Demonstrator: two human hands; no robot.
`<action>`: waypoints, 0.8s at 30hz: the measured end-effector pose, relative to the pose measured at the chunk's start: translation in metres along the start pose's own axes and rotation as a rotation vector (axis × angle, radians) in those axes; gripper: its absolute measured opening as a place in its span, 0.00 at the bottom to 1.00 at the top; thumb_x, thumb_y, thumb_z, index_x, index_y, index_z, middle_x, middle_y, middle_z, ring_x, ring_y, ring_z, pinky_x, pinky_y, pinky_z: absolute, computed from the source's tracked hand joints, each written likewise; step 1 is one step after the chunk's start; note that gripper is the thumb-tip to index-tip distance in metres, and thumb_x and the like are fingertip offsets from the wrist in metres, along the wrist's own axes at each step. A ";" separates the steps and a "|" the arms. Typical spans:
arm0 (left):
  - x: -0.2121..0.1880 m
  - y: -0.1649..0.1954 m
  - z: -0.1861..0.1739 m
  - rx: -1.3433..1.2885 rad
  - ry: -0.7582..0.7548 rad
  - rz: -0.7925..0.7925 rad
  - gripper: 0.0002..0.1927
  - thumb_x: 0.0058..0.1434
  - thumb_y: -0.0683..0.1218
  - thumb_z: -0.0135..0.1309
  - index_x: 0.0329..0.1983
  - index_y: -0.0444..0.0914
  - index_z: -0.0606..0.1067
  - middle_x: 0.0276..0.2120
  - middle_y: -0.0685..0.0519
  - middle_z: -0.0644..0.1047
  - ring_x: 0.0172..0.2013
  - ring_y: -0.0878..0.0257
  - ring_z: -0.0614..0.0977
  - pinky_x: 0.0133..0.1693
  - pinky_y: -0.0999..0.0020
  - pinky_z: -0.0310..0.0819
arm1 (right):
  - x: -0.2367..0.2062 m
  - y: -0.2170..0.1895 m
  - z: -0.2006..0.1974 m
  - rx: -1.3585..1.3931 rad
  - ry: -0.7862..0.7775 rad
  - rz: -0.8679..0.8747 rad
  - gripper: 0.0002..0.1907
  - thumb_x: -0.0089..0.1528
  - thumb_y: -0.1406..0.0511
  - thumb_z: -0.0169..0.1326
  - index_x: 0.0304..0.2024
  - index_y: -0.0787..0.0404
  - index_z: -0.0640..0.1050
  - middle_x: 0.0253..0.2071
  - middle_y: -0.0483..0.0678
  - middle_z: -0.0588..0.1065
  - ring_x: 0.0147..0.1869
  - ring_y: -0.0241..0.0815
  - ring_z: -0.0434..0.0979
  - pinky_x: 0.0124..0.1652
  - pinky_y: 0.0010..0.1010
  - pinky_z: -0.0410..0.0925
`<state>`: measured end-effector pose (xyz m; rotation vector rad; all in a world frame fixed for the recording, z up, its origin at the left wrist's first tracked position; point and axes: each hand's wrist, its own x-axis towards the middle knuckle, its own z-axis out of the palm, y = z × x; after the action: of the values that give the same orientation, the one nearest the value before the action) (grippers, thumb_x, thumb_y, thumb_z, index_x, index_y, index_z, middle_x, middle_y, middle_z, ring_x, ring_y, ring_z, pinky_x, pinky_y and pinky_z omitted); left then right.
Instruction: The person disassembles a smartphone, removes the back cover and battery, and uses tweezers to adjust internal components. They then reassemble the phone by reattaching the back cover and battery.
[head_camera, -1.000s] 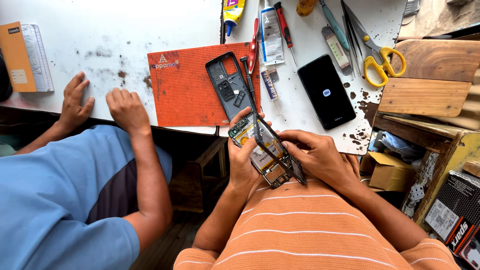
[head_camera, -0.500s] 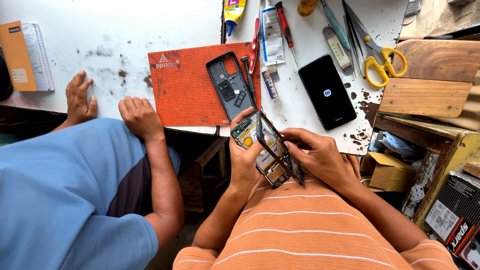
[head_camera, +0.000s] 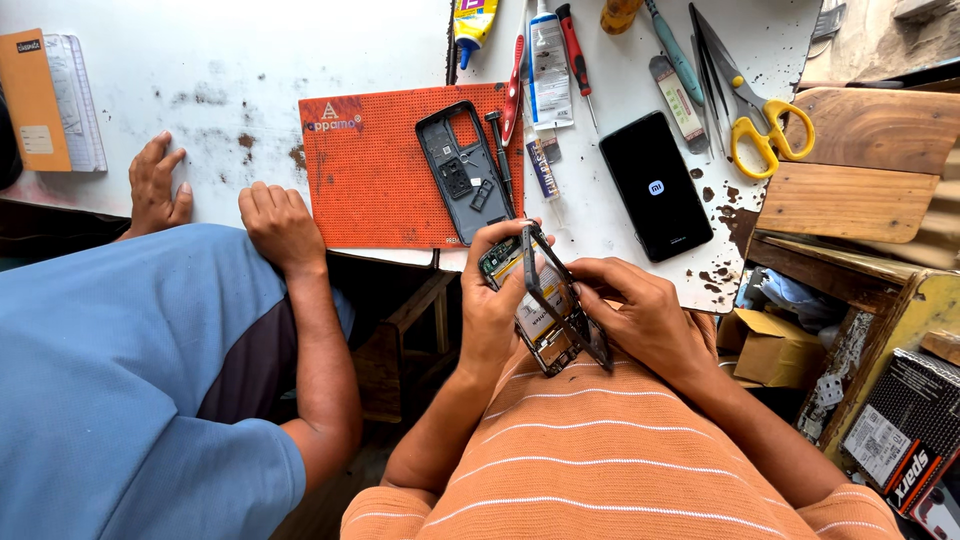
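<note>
The left hand (head_camera: 492, 300) cups an opened phone (head_camera: 540, 315), fingers wrapped around its near long edge, bare circuitry and a pale battery facing up. The right hand (head_camera: 640, 315) is pinched shut on a thin dark frame (head_camera: 565, 300) that stands tilted up off the phone's body, still meeting it at the end nearest the chest. Both are held just off the table (head_camera: 250, 80) edge, above an orange striped shirt.

The phone looks light and rigid, but with its insides exposed it is likely fragile: the board and battery should not be pressed, so the safe grip is along the side rails. The frame looks thin and springy, liable to bend or snap if twisted; its outer edges are the place to hold.

Ahead of the hands lie an orange mat (head_camera: 380, 170) carrying a dark back cover (head_camera: 462, 168), and beyond the right hand a black phone (head_camera: 655, 185), glue tubes, screwdrivers and yellow scissors (head_camera: 765, 135). Room is tight there. Left of the left hand, another person's hands (head_camera: 280, 225) rest on the table edge.
</note>
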<state>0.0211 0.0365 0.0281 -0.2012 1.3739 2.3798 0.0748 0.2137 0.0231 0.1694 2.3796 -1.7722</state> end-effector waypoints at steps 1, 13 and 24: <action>0.002 0.001 -0.003 0.033 -0.015 0.008 0.16 0.68 0.37 0.56 0.58 0.34 0.70 0.61 0.41 0.74 0.58 0.56 0.80 0.59 0.62 0.79 | 0.000 0.000 -0.001 0.010 -0.007 0.011 0.16 0.62 0.72 0.58 0.54 0.63 0.79 0.47 0.51 0.82 0.48 0.38 0.85 0.48 0.27 0.79; 0.008 0.016 -0.001 0.300 -0.079 0.033 0.14 0.69 0.37 0.55 0.58 0.34 0.75 0.60 0.44 0.76 0.57 0.57 0.83 0.58 0.65 0.79 | -0.003 0.000 0.000 -0.016 0.003 0.012 0.16 0.62 0.71 0.58 0.53 0.62 0.80 0.45 0.50 0.82 0.46 0.37 0.85 0.46 0.26 0.78; 0.011 0.017 0.000 0.412 -0.046 0.059 0.09 0.67 0.39 0.58 0.50 0.36 0.79 0.60 0.46 0.77 0.55 0.61 0.82 0.57 0.68 0.80 | -0.005 0.000 0.000 -0.127 -0.001 -0.031 0.15 0.62 0.70 0.60 0.52 0.62 0.80 0.43 0.49 0.82 0.40 0.36 0.84 0.40 0.27 0.77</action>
<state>0.0045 0.0316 0.0388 0.0074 1.8270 2.0710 0.0797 0.2134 0.0245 0.1160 2.4977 -1.6264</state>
